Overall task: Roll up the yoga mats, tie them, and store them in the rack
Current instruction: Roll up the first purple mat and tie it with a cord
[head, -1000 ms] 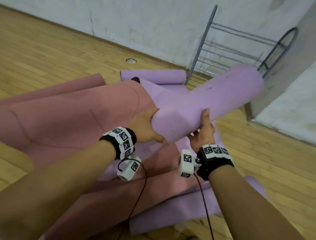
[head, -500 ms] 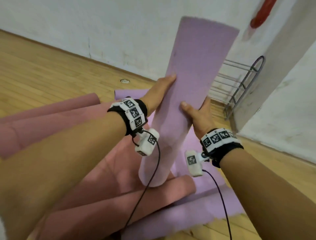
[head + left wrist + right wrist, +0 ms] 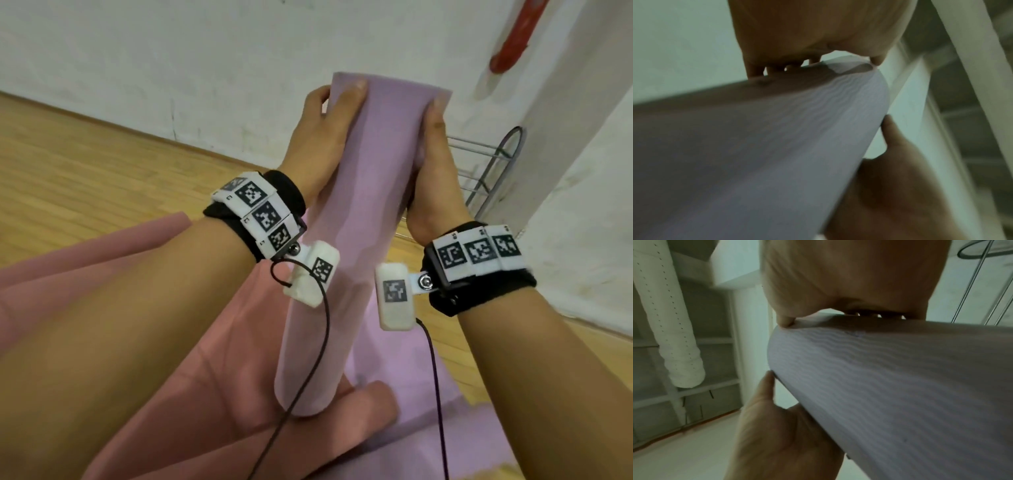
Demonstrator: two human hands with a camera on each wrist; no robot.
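A rolled purple yoga mat (image 3: 370,205) (image 3: 756,154) (image 3: 900,386) stands nearly upright, its lower end resting on a pink mat (image 3: 205,377) on the floor. No tie shows on it. My left hand (image 3: 329,137) (image 3: 813,32) grips the left side of its upper end, thumb on the front and fingers curled behind. On the opposite side my right hand (image 3: 435,164) (image 3: 849,272) holds the same end, thumb along the edge. The metal wire rack (image 3: 493,168) (image 3: 978,272) stands behind the roll to the right, against the wall.
Partly rolled pink mats and a flat purple mat (image 3: 411,377) cover the wooden floor (image 3: 85,164) below me. A white wall runs along the back, and a white pillar (image 3: 565,171) stands right of the rack. A red object (image 3: 513,34) hangs high on the wall.
The purple roll went from lying slanted toward the rack to standing upright on the pink mat. Both hands slid up from its lower part to its top end.
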